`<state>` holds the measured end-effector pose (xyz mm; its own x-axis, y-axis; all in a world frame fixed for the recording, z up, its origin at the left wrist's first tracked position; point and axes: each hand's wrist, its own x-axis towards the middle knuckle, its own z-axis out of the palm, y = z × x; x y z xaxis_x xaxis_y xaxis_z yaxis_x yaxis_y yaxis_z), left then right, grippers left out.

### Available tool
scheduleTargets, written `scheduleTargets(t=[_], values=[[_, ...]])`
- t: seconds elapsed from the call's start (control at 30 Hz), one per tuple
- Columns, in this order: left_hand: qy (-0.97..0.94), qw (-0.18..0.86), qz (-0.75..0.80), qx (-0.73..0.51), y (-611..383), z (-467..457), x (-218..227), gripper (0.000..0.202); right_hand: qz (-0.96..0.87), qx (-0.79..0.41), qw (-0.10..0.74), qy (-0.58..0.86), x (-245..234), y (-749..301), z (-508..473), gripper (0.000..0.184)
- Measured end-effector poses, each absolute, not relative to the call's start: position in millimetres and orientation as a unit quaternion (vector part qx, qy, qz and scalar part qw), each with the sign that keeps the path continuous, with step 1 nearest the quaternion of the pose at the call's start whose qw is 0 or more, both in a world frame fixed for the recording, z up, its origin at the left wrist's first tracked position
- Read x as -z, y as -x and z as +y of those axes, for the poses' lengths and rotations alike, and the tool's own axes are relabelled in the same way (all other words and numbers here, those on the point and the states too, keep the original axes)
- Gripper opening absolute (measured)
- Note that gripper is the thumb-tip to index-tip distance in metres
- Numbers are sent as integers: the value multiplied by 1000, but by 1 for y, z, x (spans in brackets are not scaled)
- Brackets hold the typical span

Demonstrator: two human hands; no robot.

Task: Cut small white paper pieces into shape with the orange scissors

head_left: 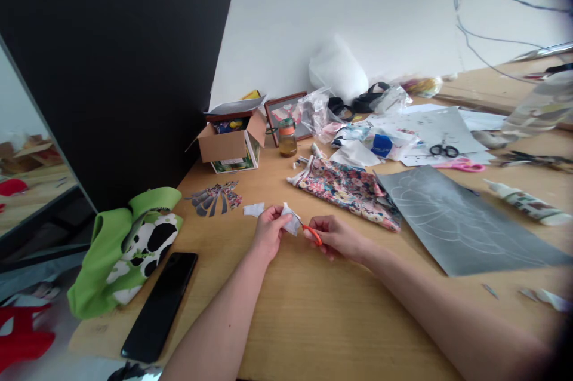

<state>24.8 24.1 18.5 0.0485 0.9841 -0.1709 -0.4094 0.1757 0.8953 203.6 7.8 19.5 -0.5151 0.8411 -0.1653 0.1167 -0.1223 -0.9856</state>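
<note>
Between thumb and fingers, my left hand (268, 230) pinches a small whitish piece (292, 224), paper or fabric, above the wooden table. My right hand (333, 236) is closed around the orange handles of small scissors (312, 234), whose blades point left and meet the piece. Another small white scrap (254, 209) lies just left of my left hand. Farther left are grey, petal-like cut pieces (217, 198) arranged in a fan. Folded floral fabric (347, 187) lies beyond my right hand.
A grey sheet with pale curved lines (465, 220) and a white glue bottle (528, 202) lie right. A black phone (161, 306) and a green panda-patterned bag (129, 249) lie left. At the back stand an open carton (233, 145) and a jar (287, 139).
</note>
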Motion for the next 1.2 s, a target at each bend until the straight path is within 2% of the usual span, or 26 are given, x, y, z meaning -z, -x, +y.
scheduleTargets(t=[1.2], values=[[-324,647,425,-545,-25,23,-22,36,-569,-649,287,414,-27,-202,5,49]])
